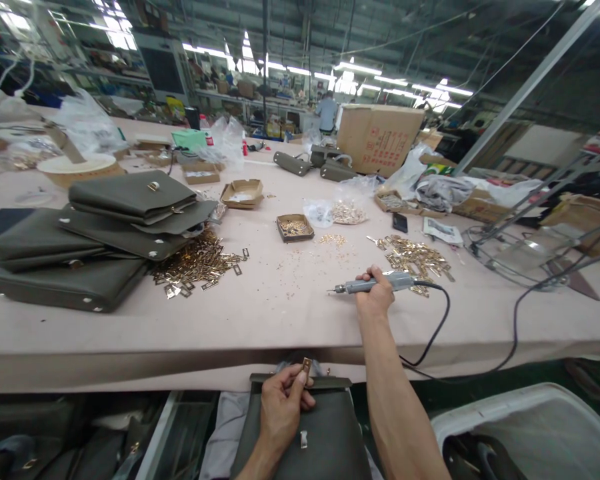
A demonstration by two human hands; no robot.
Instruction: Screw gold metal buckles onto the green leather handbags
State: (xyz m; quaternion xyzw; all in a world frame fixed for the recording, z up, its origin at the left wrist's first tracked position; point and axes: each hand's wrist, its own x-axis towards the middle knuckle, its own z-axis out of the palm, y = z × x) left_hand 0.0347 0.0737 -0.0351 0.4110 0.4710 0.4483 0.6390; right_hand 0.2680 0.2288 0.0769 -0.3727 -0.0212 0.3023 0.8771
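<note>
My right hand point(377, 294) is closed round a grey electric screwdriver point(373, 285) that lies on the pink table point(280, 313), its tip pointing left and its black cord point(437, 327) trailing off the edge. My left hand point(281, 404) is below the table edge, pinching a small gold metal fitting point(306, 366) at the top of an olive-green leather bag point(310, 433) on my lap.
Several stacked olive bags point(95, 240) lie at the left beside a heap of gold fittings point(197, 263). More gold fittings point(417, 257) lie beyond the screwdriver. Small cardboard trays point(295, 227), plastic bags, a carton point(380, 139) and a wire frame point(525, 253) stand further back. A person works far behind.
</note>
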